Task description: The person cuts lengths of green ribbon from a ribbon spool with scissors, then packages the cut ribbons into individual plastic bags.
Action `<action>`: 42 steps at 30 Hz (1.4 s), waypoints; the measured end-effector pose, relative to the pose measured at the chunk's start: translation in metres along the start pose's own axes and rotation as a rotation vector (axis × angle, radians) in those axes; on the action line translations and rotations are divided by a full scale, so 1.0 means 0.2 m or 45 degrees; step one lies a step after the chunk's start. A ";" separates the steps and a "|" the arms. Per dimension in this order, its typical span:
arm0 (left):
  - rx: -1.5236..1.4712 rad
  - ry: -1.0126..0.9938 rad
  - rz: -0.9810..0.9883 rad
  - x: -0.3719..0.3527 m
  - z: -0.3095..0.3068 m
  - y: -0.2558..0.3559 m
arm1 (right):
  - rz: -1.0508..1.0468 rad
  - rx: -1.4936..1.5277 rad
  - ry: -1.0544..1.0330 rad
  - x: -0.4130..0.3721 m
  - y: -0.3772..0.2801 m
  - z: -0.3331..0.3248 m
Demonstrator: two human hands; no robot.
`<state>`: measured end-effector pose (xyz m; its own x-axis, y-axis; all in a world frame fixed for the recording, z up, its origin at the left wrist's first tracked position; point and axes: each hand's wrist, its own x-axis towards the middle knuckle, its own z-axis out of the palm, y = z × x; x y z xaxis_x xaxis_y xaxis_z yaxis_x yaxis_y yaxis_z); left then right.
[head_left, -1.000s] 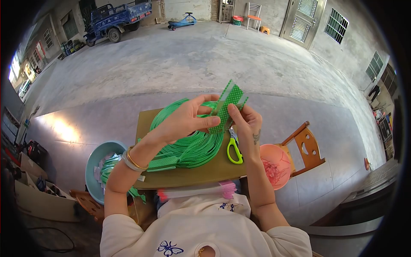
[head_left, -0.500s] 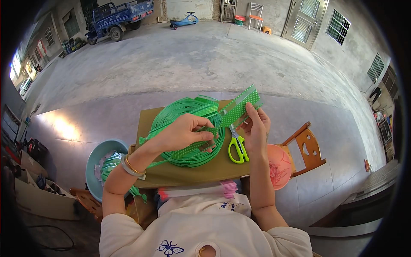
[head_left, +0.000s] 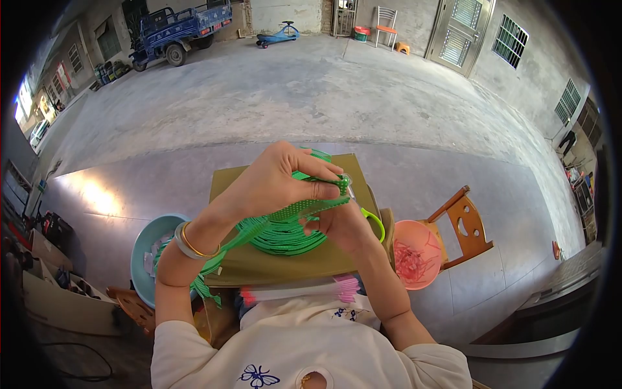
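My left hand (head_left: 278,181) is closed in a pinch on a green ribbon (head_left: 295,212) with white dots, held above the table. My right hand (head_left: 346,228) is right beneath it at the ribbon's end, with curled fingers. Ribbon and left hand partly hide its fingertips. The held ribbon trails down past my left wrist toward the blue basin. Below my hands, a large coil of green ribbon (head_left: 278,241) lies on the table, partly covered by them. Scissors with yellow-green handles (head_left: 381,227) lie beside my right hand, mostly hidden behind it.
The brown table (head_left: 246,275) is in front of me. A light blue basin (head_left: 137,249) stands left, a pink basin (head_left: 433,249) with pink strips right, beside a wooden chair (head_left: 470,223). Farther off are a blue cargo tricycle (head_left: 184,29) and a ride-on toy (head_left: 280,35).
Both hands have come together over the coil; the right moved left and down, the left rose. The ribbon end, earlier spread wide at the upper right, is now gathered between them.
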<state>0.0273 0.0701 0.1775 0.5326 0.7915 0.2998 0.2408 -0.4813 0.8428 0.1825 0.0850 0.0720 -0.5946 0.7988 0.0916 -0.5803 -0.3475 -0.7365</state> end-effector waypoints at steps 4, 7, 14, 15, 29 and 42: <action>-0.071 0.090 -0.043 -0.01 0.00 0.02 | -0.557 -0.288 0.025 0.07 0.02 -0.06; -0.100 0.145 0.070 0.01 0.01 -0.03 | -0.570 -0.014 -0.349 0.06 0.02 -0.03; -0.094 0.218 -0.470 0.05 -0.01 0.06 | -0.344 -0.168 -0.252 0.10 0.05 0.13; -0.227 0.203 -0.489 0.04 -0.02 0.04 | -0.312 -0.050 -0.263 0.11 0.05 0.13; -0.588 -0.368 -0.846 -0.34 -0.09 -0.25 | -0.695 0.443 0.258 0.00 -0.47 -0.39; 0.136 0.133 0.093 -0.03 -0.07 0.05 | -0.490 0.183 0.250 0.21 -0.06 -0.03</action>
<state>0.0145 0.0657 0.1916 0.4658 0.7852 0.4080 0.2922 -0.5717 0.7667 0.1675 0.1263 0.0810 -0.2114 0.9564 0.2015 -0.8180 -0.0603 -0.5720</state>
